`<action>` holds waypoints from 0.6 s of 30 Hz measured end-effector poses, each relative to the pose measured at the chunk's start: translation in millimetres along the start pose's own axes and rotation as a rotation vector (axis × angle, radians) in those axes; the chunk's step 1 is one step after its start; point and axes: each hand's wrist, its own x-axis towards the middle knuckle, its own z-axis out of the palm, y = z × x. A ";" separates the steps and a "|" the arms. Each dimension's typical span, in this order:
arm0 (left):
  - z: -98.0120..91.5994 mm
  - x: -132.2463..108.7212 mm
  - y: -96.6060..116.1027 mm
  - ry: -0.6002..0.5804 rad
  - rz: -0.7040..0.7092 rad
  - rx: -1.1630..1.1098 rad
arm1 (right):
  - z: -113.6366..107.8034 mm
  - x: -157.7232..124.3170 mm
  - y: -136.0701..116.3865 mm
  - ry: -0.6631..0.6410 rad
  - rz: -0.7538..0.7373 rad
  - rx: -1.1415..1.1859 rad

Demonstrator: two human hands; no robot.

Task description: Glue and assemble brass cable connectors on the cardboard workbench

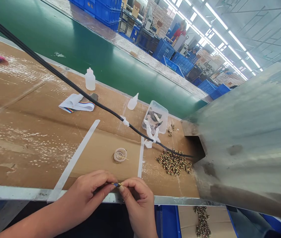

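- I see my left hand [90, 195] and right hand [139, 200] almost meeting at the near edge of the table. Thumb and finger of each are pinched tight on one tiny gold and blue piece [117, 184].
- That piece sits right between the two sets of fingertips. The fingers hide most of it, so I can't tell its full shape.
- Just ahead of the grip is a little round clear cup [119, 155] with a thin pale stick [124, 158] in it.
- A strip of white tape [80, 150] runs along the table to the left of the grip, and a shorter one [140, 160] is to the right.
- To the right of the grip is a big heap of tiny shiny parts [175, 163].
- Past the cup and to the right is a clear plastic box [164, 110] with odds and ends inside.
- A small squeeze bottle [133, 101] stands far ahead of the grip. A bigger white bottle [90, 80] is farther off to the left, and a striped white cloth [72, 101] lies near it.
- A fat black cable [56, 74] cuts across my view beyond the grip and covers a bit of the cloth.
- Well to the right of the grip, a big metal panel [244, 142] blocks what is behind it.
- Farthest ahead is a wide green belt [120, 66].
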 end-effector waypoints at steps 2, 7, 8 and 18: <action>-0.9 1.1 1.8 -0.018 0.006 -0.009 | 0.0 0.9 -0.3 0.002 -0.008 -0.003; -2.7 1.8 3.7 -0.039 0.000 -0.029 | -0.2 1.6 -1.7 -0.004 -0.019 -0.004; -2.6 1.2 3.0 -0.048 -0.003 -0.030 | -0.2 1.5 -2.3 -0.008 -0.020 -0.004; -2.2 -3.1 -1.7 -0.099 0.010 -0.040 | -2.2 1.3 -7.9 -0.048 -0.054 -0.022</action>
